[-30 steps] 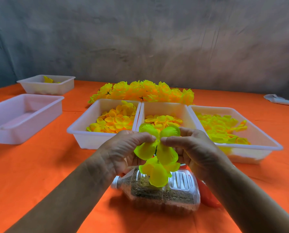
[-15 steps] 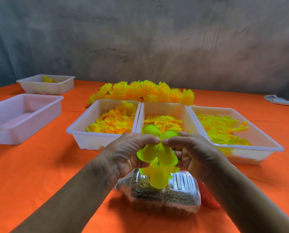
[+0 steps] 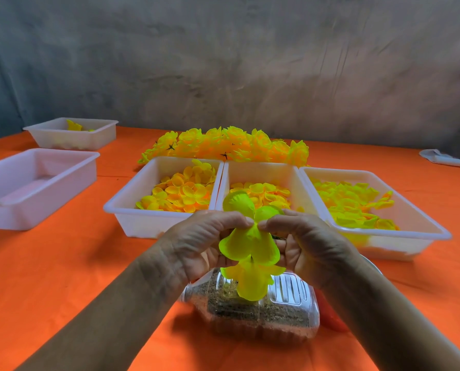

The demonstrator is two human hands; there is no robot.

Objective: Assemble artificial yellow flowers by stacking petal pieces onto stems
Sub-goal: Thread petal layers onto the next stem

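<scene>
Both grips, left hand [image 3: 199, 245] and right hand [image 3: 311, 245], pinch a petal piece [image 3: 250, 242] over the sand-filled bottle [image 3: 263, 311], near centre. Finished flowers [image 3: 223, 145] piled far; three trays [image 3: 153, 188] hold petals, so plenty left.

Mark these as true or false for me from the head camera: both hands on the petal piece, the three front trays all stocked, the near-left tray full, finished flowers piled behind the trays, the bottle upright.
1. Both hands pinch the yellow-green petal piece. True: the left hand and the right hand meet at its centre.
2. The three white trays in front all hold petal pieces. True: left tray, middle tray and right tray each contain yellow pieces.
3. The pale tray at near left is heaped with petals. False: no petals show in it.
4. Assembled yellow flowers lie behind the trays. True.
5. The clear plastic bottle stands upright. False: it lies on its side below the hands, holding sandy fill.
</scene>
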